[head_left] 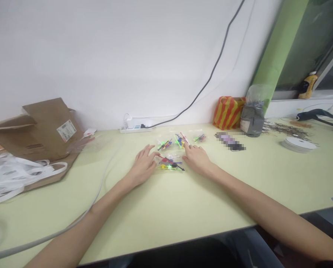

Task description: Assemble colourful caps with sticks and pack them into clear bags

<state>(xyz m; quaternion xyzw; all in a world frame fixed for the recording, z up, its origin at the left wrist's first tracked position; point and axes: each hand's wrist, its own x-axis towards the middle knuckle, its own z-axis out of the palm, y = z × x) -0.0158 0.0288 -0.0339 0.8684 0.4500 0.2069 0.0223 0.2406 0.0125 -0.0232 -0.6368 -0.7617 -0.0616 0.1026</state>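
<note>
"Where are the hands?"

"Nearest, on a pale green tabletop, the left hand and right hand lie open, fingers spread wide, holding nothing. Between them sits a clear plastic packet of small red, yellow and green pieces, with the left fingertips just beside it."

"And the right?"

"Its forefinger reaches a second clear packet of bright pieces, in a row of three just beyond."

"How would they handle?"

"Light and slippery, I'd judge: soft film, with thin, stiff pieces inside. The bare plastic edge looks the best place to pinch."

"What's farther off?"

"A white power strip, a brown cardboard carton, a grey pouch and a red-and-yellow striped bag, all before a white wall."
</note>
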